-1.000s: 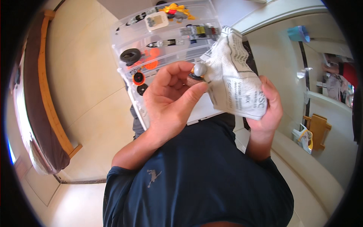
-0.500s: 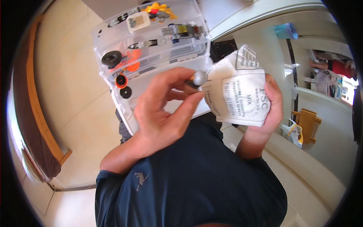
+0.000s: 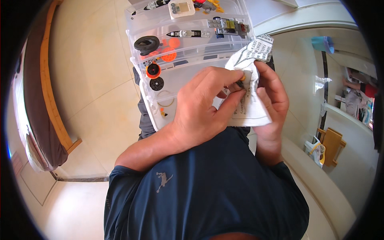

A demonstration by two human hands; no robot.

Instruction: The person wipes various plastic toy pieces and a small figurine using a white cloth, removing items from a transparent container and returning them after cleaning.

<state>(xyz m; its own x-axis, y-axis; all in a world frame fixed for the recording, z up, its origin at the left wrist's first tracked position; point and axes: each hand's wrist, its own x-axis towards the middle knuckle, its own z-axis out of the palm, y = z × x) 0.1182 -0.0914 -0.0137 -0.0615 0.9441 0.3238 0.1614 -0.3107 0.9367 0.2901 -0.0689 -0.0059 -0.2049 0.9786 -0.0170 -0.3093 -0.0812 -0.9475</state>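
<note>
Between its thumb and fingertips, my left hand [image 3: 200, 106] pinches a small toy piece [image 3: 241, 82] with yellow and black parts. Its grey end now lies against a white printed cloth [image 3: 252, 52], which partly hides it. My right hand [image 3: 274, 100] grips the cloth from the right side, its fingers closed in the folds around the piece. The two hands meet over the near right part of a clear plastic box [image 3: 184, 86]. The fingertips and the cloth cover most of the piece.
On the box lie a black tyre [image 3: 147, 45], orange wheel parts [image 3: 169, 54], a black disc [image 3: 157, 84], a tiny orange piece [image 3: 163, 112], a black-and-white toy boat [image 3: 186, 34] and a grey brick model [image 3: 228, 27]. A wooden-edged brown couch [image 3: 34, 80] stands left. A person [image 3: 366, 90] is far right.
My left hand has brought the toy piece rightward into the cloth. My right hand has folded the cloth against the piece. The view has shifted, so the box appears further right.
</note>
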